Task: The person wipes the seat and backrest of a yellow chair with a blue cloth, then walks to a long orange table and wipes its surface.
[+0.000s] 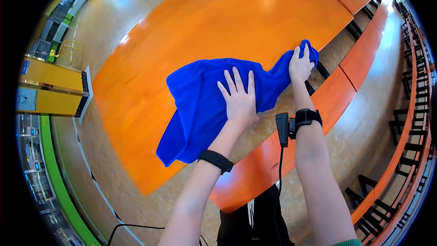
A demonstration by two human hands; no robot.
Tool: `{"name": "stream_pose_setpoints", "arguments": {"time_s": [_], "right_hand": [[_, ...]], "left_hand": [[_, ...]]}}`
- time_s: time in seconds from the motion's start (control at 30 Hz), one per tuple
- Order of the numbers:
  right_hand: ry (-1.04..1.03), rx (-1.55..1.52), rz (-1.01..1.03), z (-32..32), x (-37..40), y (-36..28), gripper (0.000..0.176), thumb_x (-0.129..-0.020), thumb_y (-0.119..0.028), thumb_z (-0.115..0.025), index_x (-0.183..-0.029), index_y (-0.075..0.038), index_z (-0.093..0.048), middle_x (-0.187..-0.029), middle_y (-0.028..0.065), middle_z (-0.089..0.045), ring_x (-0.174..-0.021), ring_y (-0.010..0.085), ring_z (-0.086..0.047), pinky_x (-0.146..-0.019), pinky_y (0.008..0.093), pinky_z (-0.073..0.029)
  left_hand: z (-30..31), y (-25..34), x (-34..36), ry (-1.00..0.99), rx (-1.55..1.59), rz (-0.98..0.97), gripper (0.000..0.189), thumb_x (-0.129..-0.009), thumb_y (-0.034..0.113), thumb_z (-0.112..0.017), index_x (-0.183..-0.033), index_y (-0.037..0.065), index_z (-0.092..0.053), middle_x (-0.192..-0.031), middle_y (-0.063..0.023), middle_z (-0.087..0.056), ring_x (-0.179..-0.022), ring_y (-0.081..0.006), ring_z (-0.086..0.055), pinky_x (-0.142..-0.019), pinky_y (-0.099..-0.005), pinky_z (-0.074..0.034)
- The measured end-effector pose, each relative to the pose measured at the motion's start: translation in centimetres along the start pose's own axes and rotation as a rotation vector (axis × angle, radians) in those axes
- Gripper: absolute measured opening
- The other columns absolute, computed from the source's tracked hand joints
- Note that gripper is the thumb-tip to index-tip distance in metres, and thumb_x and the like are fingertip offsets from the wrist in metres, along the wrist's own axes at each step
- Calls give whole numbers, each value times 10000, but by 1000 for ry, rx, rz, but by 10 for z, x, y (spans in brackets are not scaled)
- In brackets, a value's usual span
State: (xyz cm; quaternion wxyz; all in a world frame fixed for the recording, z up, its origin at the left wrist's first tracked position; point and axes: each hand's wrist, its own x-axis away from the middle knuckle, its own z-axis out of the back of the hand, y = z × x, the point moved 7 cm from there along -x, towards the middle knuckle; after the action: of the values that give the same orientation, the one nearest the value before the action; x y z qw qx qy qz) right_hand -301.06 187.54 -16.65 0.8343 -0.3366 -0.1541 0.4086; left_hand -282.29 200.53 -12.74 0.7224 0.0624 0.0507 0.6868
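Observation:
A blue cloth (207,95) lies partly spread over the orange table (218,23), with its lower edge hanging past the near table edge. Fingers spread, my left hand (241,100) rests flat on the middle of the cloth. At the near edge on the right, my right hand (301,64) grips a bunched end of the same cloth, its fingers lying over the folds. Between the two hands the fabric is drawn into a narrow, creased strip. The palm side of my right hand is hidden.
An orange bench (264,171) runs along the near side of the table. Further table and bench rows with black legs stand on the right. A yellow pillar (54,93) rises at the left. A black device with a cable (282,130) is strapped at my right wrist.

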Motion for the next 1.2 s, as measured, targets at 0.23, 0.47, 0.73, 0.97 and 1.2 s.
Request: {"name": "stream_pose_setpoints", "arguments": {"time_s": [0.23, 0.47, 0.73, 0.97, 1.2], "right_hand": [[-18, 2, 32, 6, -96, 8, 493, -883, -487, -391, -1354, -345, -361, -1179, 332, -416, -1003, 414, -527, -881, 448, -435], [7, -32, 62, 8, -198, 11, 479, -877, -468, -413, -1335, -327, -401, -1166, 323, -427, -1009, 408, -523, -877, 445, -436], [72, -37, 43, 16, -269, 16, 456, -873, -433, -438, -1315, -320, -427, -1188, 334, -390, -962, 443, -540, -839, 468, -450], [50, -80, 24, 18, -283, 12, 436, -878, -385, -450, -1302, -286, -452, -1132, 321, -404, -849, 438, -572, -749, 455, -488], [14, -134, 47, 19, -304, 11, 462, -888, -377, -440, -1339, -280, -401, -1243, 430, -282, -778, 424, -617, -726, 421, -507]], "left_hand": [[-8, 63, -81, -9, 11, 37, 1129, -492, 352, -767, -1422, 87, -183, -1429, -306, -116, -1328, -492, -67, -1029, -628, -90], [-12, 116, -153, 10, -3, 58, 1113, -522, 368, -762, -1424, 99, -170, -1432, -295, -121, -1334, -475, -69, -1036, -616, -96], [-23, 180, -231, -17, -55, 64, 1137, -520, 387, -760, -1433, 115, -139, -1449, -275, -87, -1343, -459, -47, -1046, -599, -92], [-31, 207, -274, -16, -108, -30, 1170, -499, 458, -780, -1433, 129, -156, -1467, -238, -86, -1360, -415, -44, -1058, -583, -88], [-36, 229, -322, 55, -152, -206, 1196, -416, 545, -770, -1414, 132, -258, -1478, -196, -120, -1367, -378, -76, -1066, -556, -102]]}}
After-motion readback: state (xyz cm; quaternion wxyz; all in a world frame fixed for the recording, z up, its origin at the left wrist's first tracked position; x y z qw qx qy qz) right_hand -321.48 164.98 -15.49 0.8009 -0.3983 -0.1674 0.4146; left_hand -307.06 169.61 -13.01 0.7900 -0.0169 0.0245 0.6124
